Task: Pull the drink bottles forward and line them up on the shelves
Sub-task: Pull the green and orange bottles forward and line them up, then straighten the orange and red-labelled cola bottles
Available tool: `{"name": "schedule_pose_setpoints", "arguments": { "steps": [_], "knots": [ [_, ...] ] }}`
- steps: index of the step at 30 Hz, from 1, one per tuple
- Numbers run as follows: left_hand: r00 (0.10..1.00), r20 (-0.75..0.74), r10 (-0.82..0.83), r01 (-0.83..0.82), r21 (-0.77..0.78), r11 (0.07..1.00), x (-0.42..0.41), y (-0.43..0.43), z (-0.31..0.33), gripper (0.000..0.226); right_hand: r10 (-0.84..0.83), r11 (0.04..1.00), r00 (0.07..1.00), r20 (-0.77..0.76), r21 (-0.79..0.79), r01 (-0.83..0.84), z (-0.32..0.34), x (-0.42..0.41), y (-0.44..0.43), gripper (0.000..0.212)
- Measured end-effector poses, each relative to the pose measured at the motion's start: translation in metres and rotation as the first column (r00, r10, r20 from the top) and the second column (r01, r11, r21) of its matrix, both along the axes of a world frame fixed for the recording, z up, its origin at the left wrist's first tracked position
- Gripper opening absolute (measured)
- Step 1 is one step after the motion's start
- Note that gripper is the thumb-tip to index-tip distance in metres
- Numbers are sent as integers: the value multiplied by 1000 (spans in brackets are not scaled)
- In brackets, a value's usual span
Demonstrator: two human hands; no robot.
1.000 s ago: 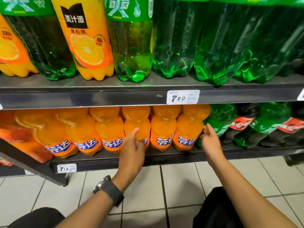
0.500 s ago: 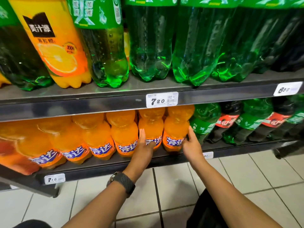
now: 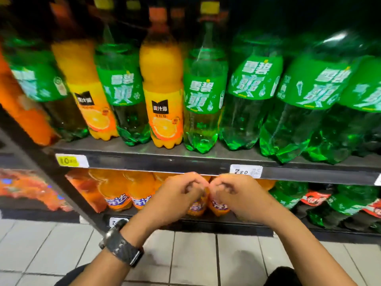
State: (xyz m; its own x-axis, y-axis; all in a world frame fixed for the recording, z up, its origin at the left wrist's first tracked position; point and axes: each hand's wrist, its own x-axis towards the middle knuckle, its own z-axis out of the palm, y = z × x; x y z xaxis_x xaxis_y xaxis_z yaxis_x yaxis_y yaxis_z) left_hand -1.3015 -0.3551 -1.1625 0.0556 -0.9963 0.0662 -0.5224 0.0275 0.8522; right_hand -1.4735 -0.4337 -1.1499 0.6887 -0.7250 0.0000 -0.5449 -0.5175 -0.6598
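Reaching over the tiled floor [image 3: 191, 254], the left hand [image 3: 177, 198], a watch [image 3: 121, 247] on its wrist, and the right hand [image 3: 240, 196] meet with fingers curled; whether either grips anything is unclear. Just behind them, orange bottles [image 3: 118, 195] stand on the lower shelf [image 3: 237, 220]. Above, green bottles [image 3: 250, 98] and juice bottles [image 3: 164, 100] line the upper shelf [image 3: 165, 159].

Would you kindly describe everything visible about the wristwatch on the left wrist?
The wristwatch is dark, nearly black, with a wide band whose surface looks textured or woven and a metallic-looking case at its upper left edge. It wraps snugly around the left wrist, below the left hand, seen over the pale tiled floor. Its face is not readable.
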Motion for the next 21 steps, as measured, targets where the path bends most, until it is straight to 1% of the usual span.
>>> {"name": "schedule_pose_setpoints", "arguments": {
  "steps": [3,4,7,11,13,15,17,19,20,21],
  "knots": [
    [994,-25,105,-106,-33,994,24,19,84,17,62,993,997,-43,-94,-66,95,29,15,15],
    [991,-36,130,-132,-50,990,32,26,114,16,68,993,997,-29,-92,-70,126,37,20,15],
    [978,-18,209,-209,-143,967,54,48,200,13,93,994,993,76,-61,-88,215,55,31,14],
    [945,-14,325,-319,-243,916,80,69,314,9,165,974,960,228,-191,-123,330,78,40,9],
    [916,-48,398,-395,-275,877,93,76,366,10,155,979,935,320,-178,-102,379,92,44,13],
    [870,-81,487,-487,-301,820,105,81,404,11,127,987,911,392,-143,-77,414,107,48,15],
    [810,-122,574,-581,-304,755,120,86,435,12,66,996,902,427,-82,-35,442,121,49,15],
    [764,-162,625,-643,-272,716,131,90,458,15,9,1000,906,422,-19,-1,461,133,49,13],
    [751,-190,632,-660,-248,709,136,92,465,17,-11,1000,917,400,3,11,468,137,51,13],
    [741,-207,638,-671,-222,707,142,95,474,19,-27,1000,927,375,12,24,476,143,53,16]
  ]
}}
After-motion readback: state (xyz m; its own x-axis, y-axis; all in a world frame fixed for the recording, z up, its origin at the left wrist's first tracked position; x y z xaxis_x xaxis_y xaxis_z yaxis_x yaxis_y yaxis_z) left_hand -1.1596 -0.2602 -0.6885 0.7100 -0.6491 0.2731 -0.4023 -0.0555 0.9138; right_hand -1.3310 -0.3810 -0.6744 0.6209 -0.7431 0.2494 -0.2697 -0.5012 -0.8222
